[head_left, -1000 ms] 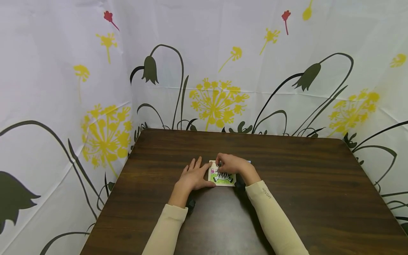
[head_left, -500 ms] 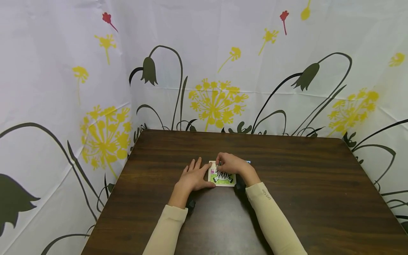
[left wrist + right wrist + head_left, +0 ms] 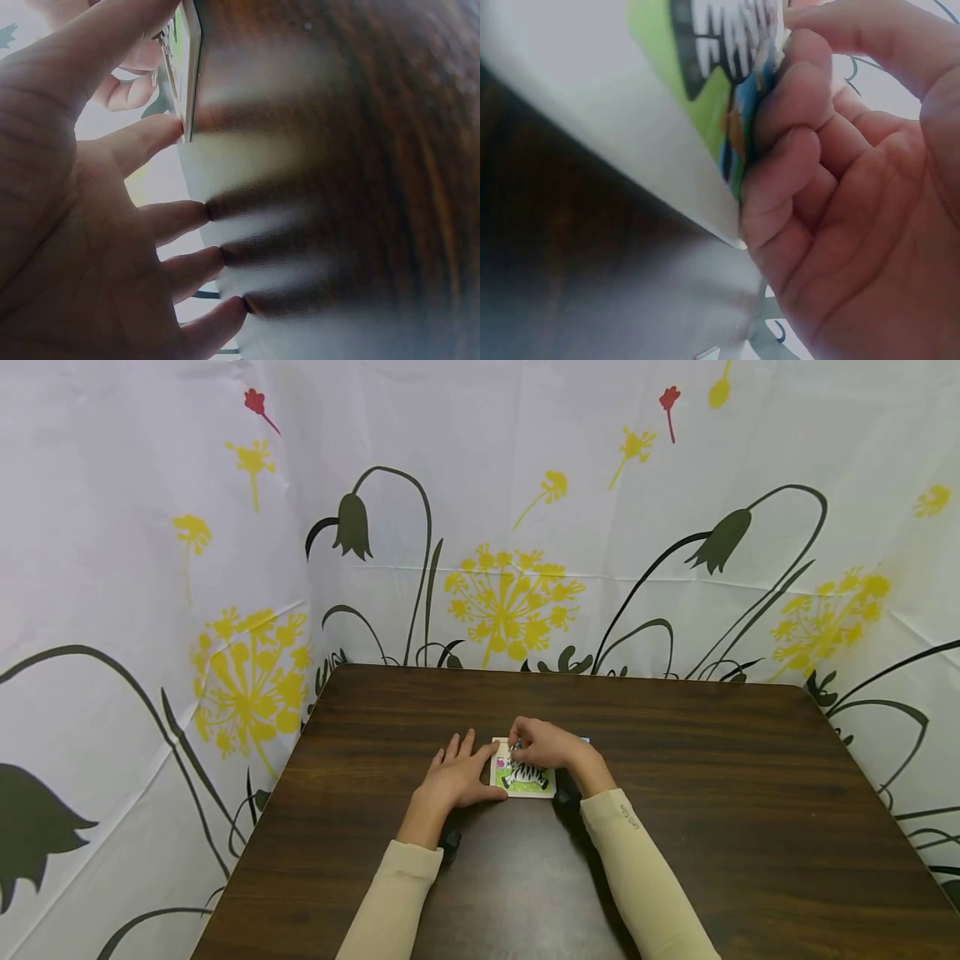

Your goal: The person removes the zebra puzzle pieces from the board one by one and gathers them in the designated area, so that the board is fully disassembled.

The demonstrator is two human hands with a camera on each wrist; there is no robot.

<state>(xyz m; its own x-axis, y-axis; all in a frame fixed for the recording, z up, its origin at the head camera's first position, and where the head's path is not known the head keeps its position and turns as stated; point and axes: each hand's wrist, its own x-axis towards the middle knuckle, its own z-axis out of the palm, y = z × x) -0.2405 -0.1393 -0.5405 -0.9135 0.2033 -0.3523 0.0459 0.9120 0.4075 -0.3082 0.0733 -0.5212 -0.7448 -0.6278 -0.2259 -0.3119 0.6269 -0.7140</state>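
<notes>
A small flat puzzle board [image 3: 525, 787] with a zebra on green grass lies on the table. My left hand [image 3: 453, 779] is at its left side, thumb and index finger spread along the edge. In the left wrist view the other fingertips [image 3: 234, 307] rest on the tabletop. Over the zebra's head, my right hand [image 3: 553, 748] pinches a small thin puzzle piece, mostly hidden by thumb and index finger. The right wrist view shows the board's pale frame [image 3: 656, 154] close up, with the curled fingers [image 3: 780, 176] of my right hand against the picture.
The dark wood table [image 3: 712, 793] extends all round. Past my right wrist a bit of something blue [image 3: 586, 741] shows. A small pale piece [image 3: 707, 353] lies on the table in the right wrist view. A flower-printed curtain [image 3: 480, 485] hangs behind.
Both hands stay almost in place. The right hand's fingers shift only slightly over the zebra's head.
</notes>
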